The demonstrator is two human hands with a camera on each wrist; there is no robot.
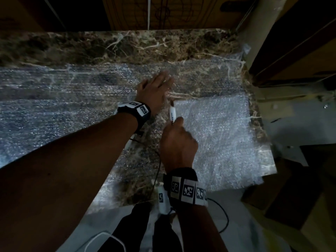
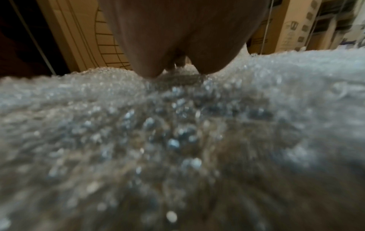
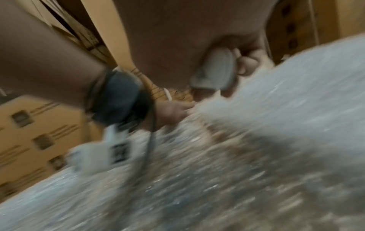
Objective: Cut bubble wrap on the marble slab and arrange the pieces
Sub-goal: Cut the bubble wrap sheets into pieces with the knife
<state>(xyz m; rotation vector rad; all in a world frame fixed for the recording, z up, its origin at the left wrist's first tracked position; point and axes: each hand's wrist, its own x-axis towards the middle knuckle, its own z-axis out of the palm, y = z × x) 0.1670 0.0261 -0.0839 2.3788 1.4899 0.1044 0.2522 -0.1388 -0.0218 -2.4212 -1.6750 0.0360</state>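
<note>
A long clear sheet of bubble wrap [image 1: 72,99] [image 2: 177,140] lies across the brown veined marble slab [image 1: 127,46]. My left hand [image 1: 154,88] [image 2: 177,39] presses flat on the sheet with straight fingers, just left of the cutting line. My right hand [image 1: 179,140] [image 3: 197,39] grips a white cutter [image 1: 172,113] [image 3: 215,70], its tip down on the wrap right beside the left hand. A whiter stack of cut pieces [image 1: 221,140] [image 3: 296,101] sits at the slab's right end, under and right of my right hand. The right wrist view is blurred.
Cardboard boxes [image 1: 172,11] stand behind the slab and more [image 3: 29,132] to the left. A pale post [image 1: 258,33] rises at the slab's far right corner. Cables [image 1: 221,215] hang from my wrists at the near edge. The floor lies to the right.
</note>
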